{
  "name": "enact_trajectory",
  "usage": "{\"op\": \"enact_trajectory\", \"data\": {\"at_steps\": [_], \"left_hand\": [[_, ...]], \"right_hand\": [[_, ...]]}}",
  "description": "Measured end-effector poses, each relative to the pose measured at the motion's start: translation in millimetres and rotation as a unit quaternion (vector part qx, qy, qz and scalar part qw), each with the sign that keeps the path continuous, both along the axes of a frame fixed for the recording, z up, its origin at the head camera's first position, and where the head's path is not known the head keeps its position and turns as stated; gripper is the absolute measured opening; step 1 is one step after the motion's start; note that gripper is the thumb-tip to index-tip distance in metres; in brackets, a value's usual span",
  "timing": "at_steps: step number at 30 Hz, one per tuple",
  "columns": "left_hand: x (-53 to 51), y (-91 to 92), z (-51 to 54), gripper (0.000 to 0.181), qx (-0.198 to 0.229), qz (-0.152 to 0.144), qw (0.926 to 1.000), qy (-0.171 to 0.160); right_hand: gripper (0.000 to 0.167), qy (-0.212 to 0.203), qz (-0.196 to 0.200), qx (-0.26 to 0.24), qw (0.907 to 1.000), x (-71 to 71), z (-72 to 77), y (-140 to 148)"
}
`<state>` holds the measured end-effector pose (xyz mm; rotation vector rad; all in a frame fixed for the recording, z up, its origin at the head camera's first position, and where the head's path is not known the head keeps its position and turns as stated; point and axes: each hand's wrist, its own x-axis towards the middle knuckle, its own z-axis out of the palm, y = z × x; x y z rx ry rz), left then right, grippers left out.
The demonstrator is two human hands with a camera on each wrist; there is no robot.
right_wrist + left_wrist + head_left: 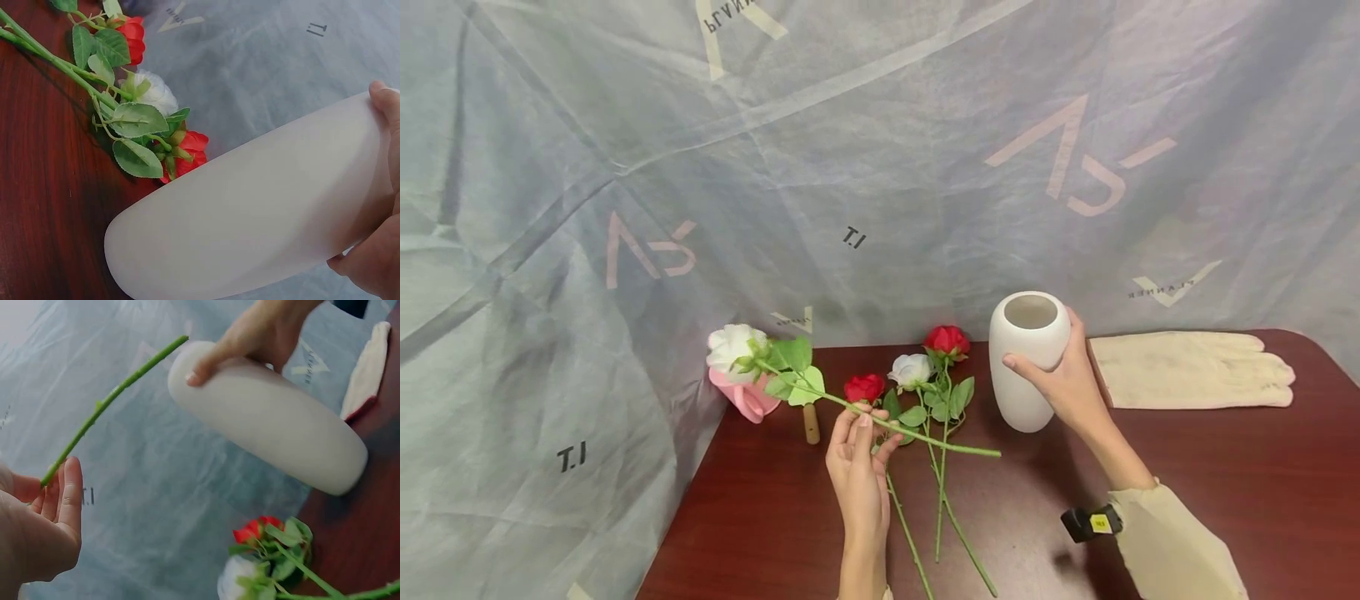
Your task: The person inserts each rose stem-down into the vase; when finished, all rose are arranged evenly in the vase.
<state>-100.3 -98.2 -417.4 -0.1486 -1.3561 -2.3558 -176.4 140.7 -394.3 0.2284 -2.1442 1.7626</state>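
Note:
In the head view my left hand point(861, 475) pinches the green stem of a white artificial rose point(736, 350). Its bloom points left and the bare stem end slants right, toward the vase. My right hand point(1071, 383) grips the upper right side of a white vase point(1022, 387), thumb across the front. The vase mouth faces up, and no stem shows in it. Between the hands, a red rose point(947, 340), another red rose point(864, 387) and a white rose point(912, 371) lie on the table with stems toward me.
A cream glove point(1187, 369) lies on the dark red table point(760, 533) at the right. Behind the held rose are a pink object point(748, 396) and a wooden handle point(811, 425), partly hidden. A grey sheet point(880, 167) hangs along the back and left.

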Motion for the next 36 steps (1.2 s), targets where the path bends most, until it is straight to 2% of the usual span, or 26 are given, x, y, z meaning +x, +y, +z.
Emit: {"op": "enact_trajectory", "data": {"at_steps": [6, 11, 17, 21, 30, 36], "left_hand": [[-6.8, 7.6, 12.3, 0.013, 0.013, -0.01, 0.9994, 0.031], [-12.8, 11.4, 18.5, 0.011, 0.026, 0.0, 0.9989, 0.04], [-22.9, 16.1, 33.0, 0.01, 0.076, 0.026, 0.9956, 0.047], [-31.1, 23.4, 41.1, 0.009, 0.108, 0.024, 0.9927, 0.047], [-43.2, 41.7, 45.6, 0.011, 0.092, 0.039, 0.9943, 0.038], [-55.8, 50.2, 47.8, 0.01, 0.085, 0.057, 0.9935, 0.05]], "right_hand": [[0.091, 0.003, 0.007, -0.007, 0.9999, -1.3, -2.1, 1], [0.091, 0.003, 0.006, -0.007, 1.0, -2.0, -2.4, 0], [0.091, 0.008, 0.001, -0.006, 1.0, -3.1, -2.5, -1], [0.091, 0.009, -0.009, 0.0, 0.9999, -1.4, -4.8, -1], [0.091, 0.003, -0.02, 0.01, 0.9997, 0.2, -5.8, -1], [0.091, 0.004, -0.019, 0.0, 0.9998, -1.8, -3.4, -3]]}}
